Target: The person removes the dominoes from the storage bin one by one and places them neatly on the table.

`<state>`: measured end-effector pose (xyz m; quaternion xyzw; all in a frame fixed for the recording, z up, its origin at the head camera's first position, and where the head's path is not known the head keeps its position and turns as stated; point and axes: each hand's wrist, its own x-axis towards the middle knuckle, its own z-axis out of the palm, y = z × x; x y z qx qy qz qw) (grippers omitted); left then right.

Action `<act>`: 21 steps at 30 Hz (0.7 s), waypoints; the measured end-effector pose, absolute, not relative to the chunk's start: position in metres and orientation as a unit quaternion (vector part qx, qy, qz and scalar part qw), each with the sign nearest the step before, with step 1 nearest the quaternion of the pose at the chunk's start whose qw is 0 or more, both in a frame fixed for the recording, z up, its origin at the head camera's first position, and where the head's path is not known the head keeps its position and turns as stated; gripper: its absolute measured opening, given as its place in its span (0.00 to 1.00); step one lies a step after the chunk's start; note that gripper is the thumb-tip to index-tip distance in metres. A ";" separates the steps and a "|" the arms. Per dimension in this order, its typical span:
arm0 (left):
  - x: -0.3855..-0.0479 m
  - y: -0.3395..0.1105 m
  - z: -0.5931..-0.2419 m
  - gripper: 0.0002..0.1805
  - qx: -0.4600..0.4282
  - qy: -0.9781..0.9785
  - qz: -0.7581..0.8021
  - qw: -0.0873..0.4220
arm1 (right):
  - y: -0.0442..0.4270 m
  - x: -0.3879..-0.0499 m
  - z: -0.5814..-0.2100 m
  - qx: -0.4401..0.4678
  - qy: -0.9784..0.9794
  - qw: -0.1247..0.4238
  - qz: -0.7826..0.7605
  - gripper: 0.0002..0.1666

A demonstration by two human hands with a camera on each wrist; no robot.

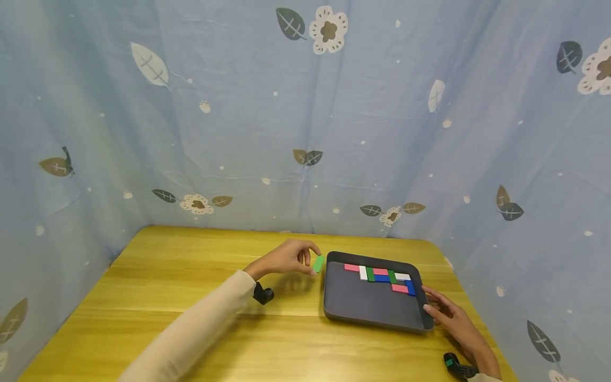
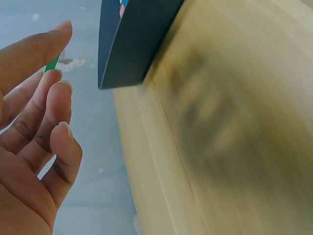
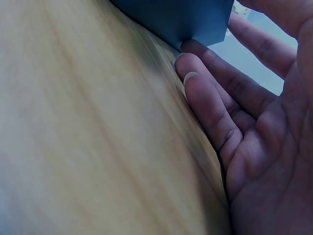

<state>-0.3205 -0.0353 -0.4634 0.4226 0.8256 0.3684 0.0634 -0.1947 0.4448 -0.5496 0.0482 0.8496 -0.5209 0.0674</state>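
My left hand (image 1: 291, 257) pinches a small green tile (image 1: 319, 263) between thumb and fingertips, held above the table just left of a dark grey tray (image 1: 350, 317). In the left wrist view only a sliver of that green tile (image 2: 52, 63) shows behind the thumb. Inside the tray, several pink, white, green and blue tiles (image 1: 382, 278) lie edge to edge along the far side and at the right. My right hand (image 1: 453, 321) holds the tray's right side, thumb at the rim; in the right wrist view, its lower fingers (image 3: 210, 107) lie against the outer wall near the table.
A yellow wood-grain table (image 1: 200, 265) carries the tray. Behind it and at both sides hangs a pale blue curtain (image 1: 248, 122) with leaf and flower prints. A dark device is strapped to each wrist.
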 end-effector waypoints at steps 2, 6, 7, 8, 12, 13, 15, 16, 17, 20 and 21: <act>-0.321 -0.041 -0.464 0.25 0.416 0.828 0.371 0.064 | 0.445 -0.194 -0.549 0.048 0.850 0.066 -0.520 0.42; -0.320 -0.053 -0.465 0.24 0.403 0.835 0.370 0.061 | 0.446 -0.195 -0.548 0.043 0.854 0.061 -0.516 0.42; -0.320 -0.057 -0.466 0.24 0.401 0.836 0.370 0.058 | 0.446 -0.195 -0.548 0.044 0.854 0.060 -0.515 0.42; -0.320 -0.060 -0.466 0.24 0.399 0.837 0.370 0.056 | 0.446 -0.195 -0.548 0.044 0.854 0.059 -0.514 0.42; -0.316 -0.073 -0.468 0.24 0.388 0.844 0.369 0.043 | 0.445 -0.195 -0.548 0.046 0.854 0.059 -0.514 0.42; -0.315 -0.077 -0.469 0.25 0.385 0.845 0.370 0.039 | 0.444 -0.195 -0.548 0.047 0.854 0.059 -0.515 0.42; -0.312 -0.086 -0.470 0.25 0.379 0.848 0.370 0.033 | 0.444 -0.195 -0.548 0.048 0.854 0.061 -0.514 0.43; -0.311 -0.090 -0.471 0.25 0.375 0.849 0.371 0.030 | 0.444 -0.195 -0.548 0.049 0.854 0.061 -0.514 0.43; -0.310 -0.094 -0.471 0.25 0.372 0.850 0.372 0.028 | 0.444 -0.195 -0.548 0.050 0.854 0.061 -0.514 0.43; -0.308 -0.107 -0.472 0.26 0.360 0.853 0.376 0.023 | 0.443 -0.194 -0.548 0.053 0.854 0.062 -0.515 0.43; -0.308 -0.112 -0.473 0.26 0.356 0.855 0.377 0.022 | 0.443 -0.194 -0.548 0.053 0.854 0.062 -0.514 0.43</act>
